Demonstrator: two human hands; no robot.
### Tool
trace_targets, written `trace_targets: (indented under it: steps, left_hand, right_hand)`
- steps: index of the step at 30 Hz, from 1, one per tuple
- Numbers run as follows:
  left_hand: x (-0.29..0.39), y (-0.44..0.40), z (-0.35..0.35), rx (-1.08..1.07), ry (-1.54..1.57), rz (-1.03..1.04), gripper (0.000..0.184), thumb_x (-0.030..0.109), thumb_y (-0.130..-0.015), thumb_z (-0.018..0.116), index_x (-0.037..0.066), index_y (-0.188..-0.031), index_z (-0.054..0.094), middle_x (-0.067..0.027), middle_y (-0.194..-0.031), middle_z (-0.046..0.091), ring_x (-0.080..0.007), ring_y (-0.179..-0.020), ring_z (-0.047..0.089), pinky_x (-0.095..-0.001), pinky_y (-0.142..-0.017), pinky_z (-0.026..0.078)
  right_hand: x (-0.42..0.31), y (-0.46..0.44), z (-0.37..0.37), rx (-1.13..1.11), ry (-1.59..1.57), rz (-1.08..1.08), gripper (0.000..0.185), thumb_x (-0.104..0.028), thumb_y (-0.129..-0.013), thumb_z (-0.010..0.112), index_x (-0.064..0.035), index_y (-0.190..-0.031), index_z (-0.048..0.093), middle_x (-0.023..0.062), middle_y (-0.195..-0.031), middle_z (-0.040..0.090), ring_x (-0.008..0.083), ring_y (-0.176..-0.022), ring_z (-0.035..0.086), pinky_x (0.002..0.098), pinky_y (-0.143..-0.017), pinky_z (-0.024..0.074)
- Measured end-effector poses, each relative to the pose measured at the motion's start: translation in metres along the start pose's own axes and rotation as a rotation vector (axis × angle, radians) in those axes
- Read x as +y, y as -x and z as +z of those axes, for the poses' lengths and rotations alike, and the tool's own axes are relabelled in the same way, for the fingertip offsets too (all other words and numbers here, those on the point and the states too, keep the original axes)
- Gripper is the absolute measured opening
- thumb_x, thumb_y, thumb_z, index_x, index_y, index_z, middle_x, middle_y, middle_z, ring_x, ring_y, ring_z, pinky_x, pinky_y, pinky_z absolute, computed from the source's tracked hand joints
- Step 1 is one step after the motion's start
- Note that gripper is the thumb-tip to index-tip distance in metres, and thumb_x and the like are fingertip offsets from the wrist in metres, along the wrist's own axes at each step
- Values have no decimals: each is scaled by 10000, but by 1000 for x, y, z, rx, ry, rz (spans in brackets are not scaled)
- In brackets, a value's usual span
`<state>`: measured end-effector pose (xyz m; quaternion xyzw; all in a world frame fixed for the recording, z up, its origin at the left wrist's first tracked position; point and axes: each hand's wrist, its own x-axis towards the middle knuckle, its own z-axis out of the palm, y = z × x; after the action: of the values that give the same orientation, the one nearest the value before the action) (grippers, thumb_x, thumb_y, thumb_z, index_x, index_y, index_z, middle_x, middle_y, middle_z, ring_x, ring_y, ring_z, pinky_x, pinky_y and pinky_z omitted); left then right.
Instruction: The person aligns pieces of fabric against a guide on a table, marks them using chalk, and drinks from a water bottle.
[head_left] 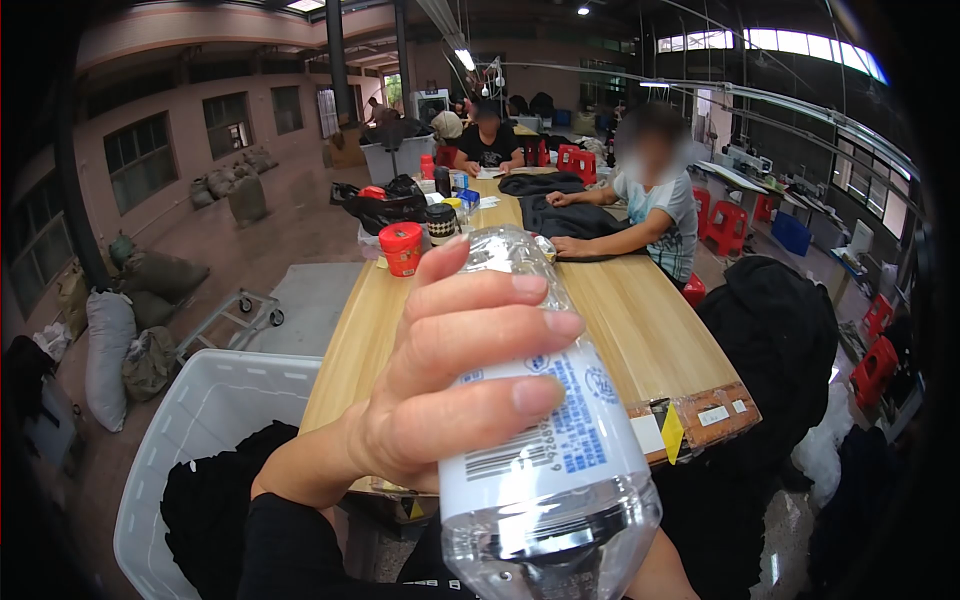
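Observation:
A clear plastic bottle (590,470) with a white label, blue print and a barcode is held up close to the camera, above the near end of the table. Its broad end is toward me and it tilts away toward the table. My left hand (450,360) comes in from the left, fingers wrapped over the bottle's side. Part of my right arm (663,572) shows below the bottle at the lower right; the bottle hides that hand's fingers. Beyond the bottle, a red tub (401,250) and a dark patterned jar (441,222) stand on the table.
The wooden table (670,330) stretches ahead. A white bin (150,500) with black cloth stands at left, a black fabric pile (765,330) at right. A person (655,200) sits at the table's right side by dark cloth (575,225); another person (490,145) sits at the far end.

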<state>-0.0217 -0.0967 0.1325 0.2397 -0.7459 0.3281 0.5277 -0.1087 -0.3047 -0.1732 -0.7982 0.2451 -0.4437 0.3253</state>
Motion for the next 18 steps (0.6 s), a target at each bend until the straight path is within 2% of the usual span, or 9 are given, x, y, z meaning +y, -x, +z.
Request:
trace_targets:
  steps: [18]
  left_hand:
    - [-2,-2,5,2,-45,43,570,161,-637,815,202,-1086,466,-77,-1117,577,-248,-1052,548,-448,-1026,281]
  right_hand:
    - [-2,0,-1,-11,-13,18,312,-114,-729,670,-58,-1025,589,106,-779,551,227,-584,554,330,-580,459]
